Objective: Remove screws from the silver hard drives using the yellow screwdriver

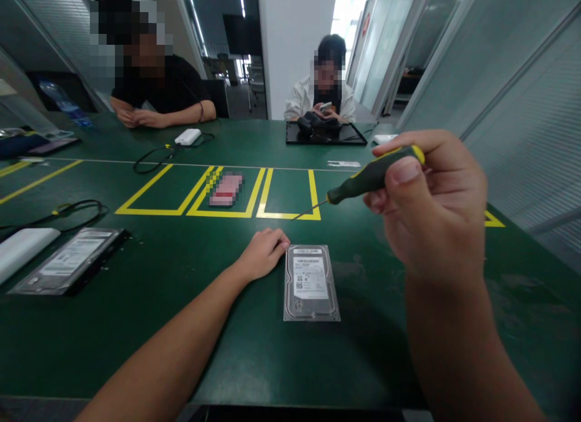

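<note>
A silver hard drive with a white label lies flat on the green table in front of me. My left hand rests on the table at its far left corner, fingers curled and fingertips against that corner. Raised above the table on the right, my right hand grips a screwdriver with a dark green and yellow handle. Its thin shaft points left and down, and the tip is in the air, apart from the drive.
Another hard drive lies at the left beside a white box-like device and a black cable. Yellow tape marks rectangles, one holding a pink item. Two people sit across, near a white adapter and a black tray.
</note>
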Motion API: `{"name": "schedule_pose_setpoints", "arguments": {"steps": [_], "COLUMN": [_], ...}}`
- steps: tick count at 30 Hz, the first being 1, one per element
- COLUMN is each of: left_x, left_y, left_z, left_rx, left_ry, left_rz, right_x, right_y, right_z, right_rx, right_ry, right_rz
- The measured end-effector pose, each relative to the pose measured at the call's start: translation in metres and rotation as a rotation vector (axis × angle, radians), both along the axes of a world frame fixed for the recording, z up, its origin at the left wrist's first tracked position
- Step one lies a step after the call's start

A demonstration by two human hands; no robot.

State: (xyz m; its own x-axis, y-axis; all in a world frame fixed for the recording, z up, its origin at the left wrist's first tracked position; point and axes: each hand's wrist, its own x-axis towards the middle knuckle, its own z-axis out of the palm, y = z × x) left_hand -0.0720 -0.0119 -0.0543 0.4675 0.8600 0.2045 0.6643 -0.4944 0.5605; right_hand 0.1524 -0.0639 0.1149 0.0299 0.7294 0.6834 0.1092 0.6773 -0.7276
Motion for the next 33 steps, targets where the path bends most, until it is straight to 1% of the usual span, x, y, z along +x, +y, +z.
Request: {"name": "schedule_pose_setpoints", "arguments": {"steps": [4, 9, 14, 18, 20, 24, 28, 33], "left_x": [0.000, 0.000, 0.001, 0.001, 0.001, 0.001, 0.000, -0.001], "left_y": [-0.001, -0.001, -0.001, -0.002, -0.002, -0.002, -0.001, -0.001], "left_z": [0.000, -0.001, -0.001, 0.001, 0.003, 0.004, 0.004, 0.005], "left_rx": [0.014, 0.024, 0.039, 0.037, 0.034, 0.027, 0.023, 0.025], "left_ry": [0.003, 0.004, 0.006, 0.018, 0.018, -0.019, -0.046, -0.059], "left_rz": [0.004, 0.006, 0.007, -0.009, -0.017, -0.025, -0.036, -0.038], "right_x": [0.003, 0.000, -0.006, -0.009, -0.009, -0.011, -0.012, -0.009], "right_y": [0.007, 0.018, 0.024, 0.028, 0.029, 0.027, 0.024, 0.019], "right_z": [-0.004, -0.012, -0.022, -0.030, -0.034, -0.040, -0.042, -0.036], "right_rx": [-0.028, -0.051, -0.102, -0.085, -0.102, -0.133, -0.133, -0.087], "right_ry": [-0.036, -0.028, -0.079, -0.084, -0.139, -0.298, -0.340, -0.380], "right_rz": [-0.038, 0.034, 0.040, 0.114, 0.119, 0.063, 0.047, 0.062]}}
